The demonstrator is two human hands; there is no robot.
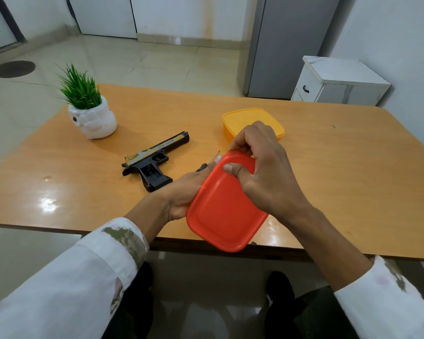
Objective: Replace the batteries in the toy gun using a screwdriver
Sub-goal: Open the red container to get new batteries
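Toy gun [154, 162]: 1 | screwdriver [202, 168]: 1 | left hand [181, 195], right hand [264, 167] both grip red box [225, 214]

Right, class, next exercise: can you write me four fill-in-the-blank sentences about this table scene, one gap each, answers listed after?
1. The left hand and right hand grip a red container, while the toy gun lies on the ____.
2. The plant stands in a ____ pot.
3. The lidded tub beyond the right hand is ____.
4. The toy gun lies to the ____ of the red container.

Missing words: table; white; yellow; left.
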